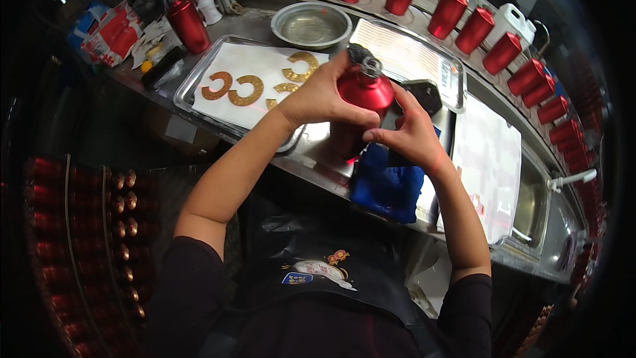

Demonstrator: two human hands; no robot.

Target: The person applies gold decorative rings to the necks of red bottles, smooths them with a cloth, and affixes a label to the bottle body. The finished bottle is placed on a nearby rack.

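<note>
- The red metal bottle (363, 93) stands upright mid-table, its black cap at 12 o'clock.
- Left hand (320, 99) wraps the bottle's shoulder, fingers (351, 117) closed around it.
- Right hand (412, 134) pinches its lower side, fingers curled shut.
- A blue cloth (386, 185) lies at 6 o'clock.
- A steel tray (189, 86) holding gold C-shaped stickers (246, 90) sits at 9 o'clock.
- A steel bowl (311, 25) sits at 11 o'clock.

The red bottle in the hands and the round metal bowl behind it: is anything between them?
In the head view, only bare tray edge and steel counter lie between the red bottle and the metal bowl.
</note>
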